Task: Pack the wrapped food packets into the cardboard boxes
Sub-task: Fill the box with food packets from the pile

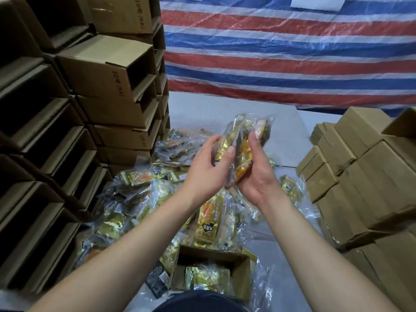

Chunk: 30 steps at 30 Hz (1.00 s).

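Both hands are clasped around a small bundle of gold-wrapped food packets [242, 149], the left hand [208, 167] pinching one side and the right hand [256, 174] cupping the other. The bundle stands on end, long axis tilted up and away. The open cardboard box [180, 266], one packet already inside, sits straight below and nearer the person, amid the loose packet pile [135, 199].
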Available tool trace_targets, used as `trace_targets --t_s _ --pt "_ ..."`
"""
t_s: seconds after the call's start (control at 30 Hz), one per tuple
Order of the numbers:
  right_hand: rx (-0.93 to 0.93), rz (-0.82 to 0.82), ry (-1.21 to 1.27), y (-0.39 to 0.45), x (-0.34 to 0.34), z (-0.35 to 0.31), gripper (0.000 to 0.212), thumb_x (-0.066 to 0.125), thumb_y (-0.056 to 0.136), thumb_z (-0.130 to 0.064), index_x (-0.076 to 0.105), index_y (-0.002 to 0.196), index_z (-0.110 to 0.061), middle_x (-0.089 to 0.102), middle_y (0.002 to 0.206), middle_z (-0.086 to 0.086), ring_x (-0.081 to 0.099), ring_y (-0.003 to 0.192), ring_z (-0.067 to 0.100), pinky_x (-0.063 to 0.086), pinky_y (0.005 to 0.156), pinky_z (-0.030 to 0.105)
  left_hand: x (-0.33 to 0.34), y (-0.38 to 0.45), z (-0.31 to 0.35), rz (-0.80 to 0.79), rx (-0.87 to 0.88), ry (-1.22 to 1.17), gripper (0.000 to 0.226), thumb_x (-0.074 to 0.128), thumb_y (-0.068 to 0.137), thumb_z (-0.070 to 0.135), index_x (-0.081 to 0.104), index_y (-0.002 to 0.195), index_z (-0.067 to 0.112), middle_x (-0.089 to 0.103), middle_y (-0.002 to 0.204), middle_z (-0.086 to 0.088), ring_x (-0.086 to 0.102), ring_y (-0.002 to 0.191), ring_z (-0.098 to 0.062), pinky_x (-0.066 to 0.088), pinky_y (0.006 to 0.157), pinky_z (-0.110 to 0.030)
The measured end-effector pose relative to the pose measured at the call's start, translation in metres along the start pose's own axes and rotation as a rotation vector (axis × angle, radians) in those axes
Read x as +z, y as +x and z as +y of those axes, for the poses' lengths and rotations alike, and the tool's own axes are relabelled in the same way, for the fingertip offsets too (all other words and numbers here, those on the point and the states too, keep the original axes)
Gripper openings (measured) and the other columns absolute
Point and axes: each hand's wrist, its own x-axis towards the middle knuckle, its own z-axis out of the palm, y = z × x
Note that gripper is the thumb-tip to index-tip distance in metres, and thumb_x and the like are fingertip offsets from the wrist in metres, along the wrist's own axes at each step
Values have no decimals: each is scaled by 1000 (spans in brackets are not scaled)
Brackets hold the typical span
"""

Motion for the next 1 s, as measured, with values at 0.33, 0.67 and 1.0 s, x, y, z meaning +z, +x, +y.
trace_targets --t_s 0.33,0.67,1.0 --pt "56 -56 -277 -4 -24 -11 50 74 77 -34 65 116 -5 73 99 15 72 88 28 58 74 38 -19 -6 -7 -206 42 248 61 10 103 57 24 156 32 24 163 6 20 150 -14 14 122 -36" --pt "127 -504 -1028 -58 -51 -3 47 82 67 -43 72 110 -27 74 109 5 70 103 19 54 94 32 -41 -71 -152 -885 -298 628 36 56 97 44 59 130 31 65 123 7 62 110 -15 50 95 -31" --pt "461 -911 -1758 -60 -69 113 32 65 78 -39 45 102 -35 58 94 -2 57 86 25 42 67 30 -47 -68 -165 -796 -335 445 33 47 103 42 67 122 24 66 118 10 62 106 -8 48 96 -25"
